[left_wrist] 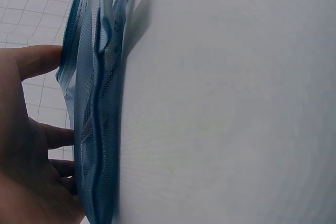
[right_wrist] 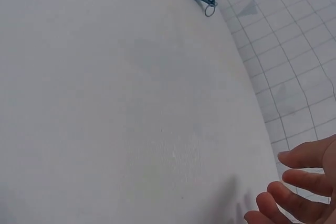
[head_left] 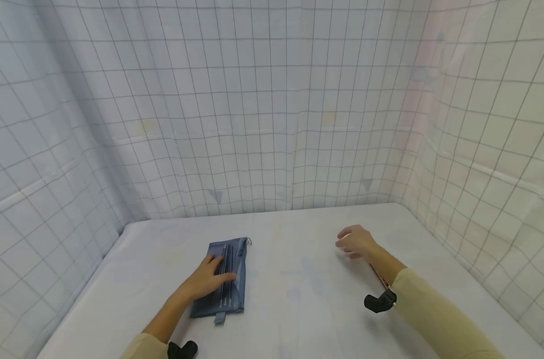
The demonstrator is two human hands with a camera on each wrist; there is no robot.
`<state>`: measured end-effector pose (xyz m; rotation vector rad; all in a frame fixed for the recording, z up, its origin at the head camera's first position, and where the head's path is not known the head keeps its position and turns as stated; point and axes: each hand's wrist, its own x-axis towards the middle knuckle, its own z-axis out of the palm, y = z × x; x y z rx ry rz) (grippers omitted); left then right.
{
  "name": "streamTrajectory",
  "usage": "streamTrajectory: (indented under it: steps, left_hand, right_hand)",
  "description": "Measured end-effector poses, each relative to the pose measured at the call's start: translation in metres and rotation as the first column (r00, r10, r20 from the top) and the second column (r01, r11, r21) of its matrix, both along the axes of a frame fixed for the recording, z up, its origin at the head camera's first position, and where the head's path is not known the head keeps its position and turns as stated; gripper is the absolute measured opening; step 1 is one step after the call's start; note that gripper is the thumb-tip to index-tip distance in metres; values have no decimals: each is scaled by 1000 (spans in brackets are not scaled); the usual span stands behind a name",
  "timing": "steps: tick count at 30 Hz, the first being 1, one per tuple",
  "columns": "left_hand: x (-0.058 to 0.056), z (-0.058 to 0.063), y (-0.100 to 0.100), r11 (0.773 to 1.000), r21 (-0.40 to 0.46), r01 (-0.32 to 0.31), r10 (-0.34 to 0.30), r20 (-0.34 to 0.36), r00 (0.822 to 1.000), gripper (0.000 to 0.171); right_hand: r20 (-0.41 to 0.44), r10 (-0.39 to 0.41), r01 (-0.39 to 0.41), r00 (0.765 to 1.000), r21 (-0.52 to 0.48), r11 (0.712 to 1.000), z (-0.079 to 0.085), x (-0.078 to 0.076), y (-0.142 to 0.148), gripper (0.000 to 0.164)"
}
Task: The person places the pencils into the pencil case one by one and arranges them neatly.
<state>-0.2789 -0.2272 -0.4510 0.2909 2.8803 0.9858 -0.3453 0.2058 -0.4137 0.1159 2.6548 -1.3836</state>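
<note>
Pouch (head_left: 239, 274) is looking light and floppy, so we're favouring its side edges (head_left: 242, 295), our left hand (head_left: 207, 277) resting spread-fingered on it, right hand (head_left: 358, 242) loose-fingered, holding nothing.

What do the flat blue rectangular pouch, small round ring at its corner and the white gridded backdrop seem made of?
Flat blue rectangular pouch: probably matte synthetic mesh; fine netting shows up close.
Small round ring: likely smooth metal, thin and grey, too small for certainty.
White gridded backdrop: matte fabric or soft plastic; it ripples.
</note>
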Motion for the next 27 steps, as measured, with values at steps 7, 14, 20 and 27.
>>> streamTrajectory:
  steps: [7, 14, 20, 27]
  left_hand:
    - [-2, 0, -1, 1000, 1, 1, -1, -6, 1000, 88]
    - [-1, 1, -1, 1000, -1, -2, 2, -11, 1000, 88]
    - [0, 1, -1, 1000, 3, -2, 2, -9, 1000, 87]
    - [-1, 2, -1, 1000, 1, -5, 5, 0, 1000, 86]
  right_hand:
    - [-61, 31, -26, 998, 85, 996, -2, 1, 24, 40]
    - [-121, 21, 9, 992, 237, 971, -9, -2, 40, 37]
    - [-131, 19, 26, 991, 338, 941, -15, -2, 45, 30]
    - [-160, 25, 39, 987, 387, 921, -15, -1, 47, 26]
